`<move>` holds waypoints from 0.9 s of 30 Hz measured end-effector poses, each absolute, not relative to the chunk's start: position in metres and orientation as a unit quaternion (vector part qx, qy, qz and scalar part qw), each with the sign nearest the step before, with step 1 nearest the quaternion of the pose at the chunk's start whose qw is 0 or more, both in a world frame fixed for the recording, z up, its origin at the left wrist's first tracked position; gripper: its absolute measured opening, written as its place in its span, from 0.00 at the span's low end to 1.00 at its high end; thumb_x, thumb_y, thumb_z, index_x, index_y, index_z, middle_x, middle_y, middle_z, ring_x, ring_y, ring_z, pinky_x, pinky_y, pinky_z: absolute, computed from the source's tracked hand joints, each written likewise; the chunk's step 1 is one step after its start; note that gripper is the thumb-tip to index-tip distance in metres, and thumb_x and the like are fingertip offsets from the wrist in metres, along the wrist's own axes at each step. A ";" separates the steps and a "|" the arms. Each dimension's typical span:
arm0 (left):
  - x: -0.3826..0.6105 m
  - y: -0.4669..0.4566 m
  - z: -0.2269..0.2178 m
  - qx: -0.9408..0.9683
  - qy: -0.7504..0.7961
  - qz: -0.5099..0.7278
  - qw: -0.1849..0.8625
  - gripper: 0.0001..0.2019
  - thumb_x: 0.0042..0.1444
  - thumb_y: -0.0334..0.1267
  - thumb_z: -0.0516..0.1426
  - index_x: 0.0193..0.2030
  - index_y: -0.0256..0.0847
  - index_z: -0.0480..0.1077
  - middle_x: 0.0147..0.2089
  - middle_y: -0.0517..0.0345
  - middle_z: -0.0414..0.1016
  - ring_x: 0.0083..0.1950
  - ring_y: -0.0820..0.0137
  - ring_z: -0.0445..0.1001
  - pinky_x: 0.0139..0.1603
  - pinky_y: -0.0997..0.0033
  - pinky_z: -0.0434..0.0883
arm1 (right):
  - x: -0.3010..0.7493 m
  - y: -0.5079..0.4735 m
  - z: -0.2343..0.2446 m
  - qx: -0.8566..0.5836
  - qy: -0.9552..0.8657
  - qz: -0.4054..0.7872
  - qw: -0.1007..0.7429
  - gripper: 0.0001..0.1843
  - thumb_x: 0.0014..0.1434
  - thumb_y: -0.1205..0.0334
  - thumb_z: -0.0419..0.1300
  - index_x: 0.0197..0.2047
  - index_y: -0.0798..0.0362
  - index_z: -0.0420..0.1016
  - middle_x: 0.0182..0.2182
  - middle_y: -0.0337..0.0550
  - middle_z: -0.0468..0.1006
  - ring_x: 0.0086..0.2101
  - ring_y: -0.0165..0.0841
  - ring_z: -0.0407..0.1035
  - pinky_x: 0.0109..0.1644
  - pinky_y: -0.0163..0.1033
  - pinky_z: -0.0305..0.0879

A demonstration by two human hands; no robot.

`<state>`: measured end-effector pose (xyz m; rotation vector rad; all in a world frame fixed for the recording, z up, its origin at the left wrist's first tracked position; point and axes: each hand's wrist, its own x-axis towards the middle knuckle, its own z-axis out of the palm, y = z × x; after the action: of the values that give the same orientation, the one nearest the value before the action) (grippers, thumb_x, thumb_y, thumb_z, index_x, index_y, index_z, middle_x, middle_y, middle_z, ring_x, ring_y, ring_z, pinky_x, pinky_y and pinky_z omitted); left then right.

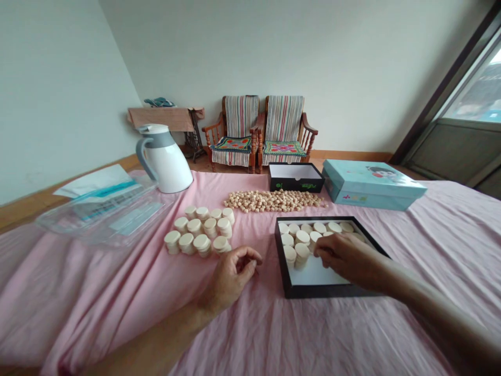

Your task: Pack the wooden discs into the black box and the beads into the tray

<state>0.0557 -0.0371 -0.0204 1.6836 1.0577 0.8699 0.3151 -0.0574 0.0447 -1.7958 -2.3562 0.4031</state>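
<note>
A black tray with a white floor lies on the pink cloth and holds several stacks of pale round wooden discs. My right hand reaches into the tray with its fingers curled at a stack; whether it grips a disc is hidden. My left hand rests on the cloth left of the tray, fingers loosely curled with nothing seen in them. More disc stacks stand just beyond the left hand.
A heap of small wooden beads lies behind the tray. Further back sit a black box lid, a light blue box and a white jug. Clear plastic bags lie at left. Two wooden chairs stand by the wall.
</note>
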 end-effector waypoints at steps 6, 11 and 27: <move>0.042 -0.055 -0.006 0.805 0.366 0.286 0.369 0.14 0.46 0.21 0.48 0.32 0.38 0.72 0.32 0.56 0.75 0.36 0.71 0.73 0.38 0.75 0.67 | 0.297 -0.049 0.062 -0.602 -0.772 0.136 0.152 0.12 0.56 0.66 0.50 0.26 0.52 0.73 0.22 0.38 0.73 0.24 0.29 0.64 0.28 0.35 0.50; 0.009 -0.059 -0.002 0.844 0.363 0.262 0.295 0.15 0.42 0.19 0.45 0.26 0.38 0.69 0.28 0.59 0.72 0.32 0.73 0.71 0.35 0.76 0.64 | 0.270 -0.050 0.066 -0.567 -0.782 0.160 0.204 0.11 0.55 0.66 0.51 0.31 0.53 0.76 0.24 0.38 0.75 0.25 0.28 0.65 0.29 0.34 0.53; -0.053 -0.038 -0.034 0.816 0.448 0.311 0.193 0.10 0.41 0.25 0.43 0.18 0.39 0.60 0.20 0.62 0.63 0.23 0.75 0.64 0.27 0.76 0.58 | 0.149 -0.008 0.063 -0.453 -0.890 0.049 0.029 0.17 0.56 0.58 0.57 0.45 0.61 0.73 0.39 0.58 0.78 0.39 0.43 0.74 0.36 0.40 0.68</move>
<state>-0.0533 -0.0384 -0.0345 2.2900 1.2572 0.8721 0.1487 -0.0075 0.0627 -1.3961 -2.7444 0.1518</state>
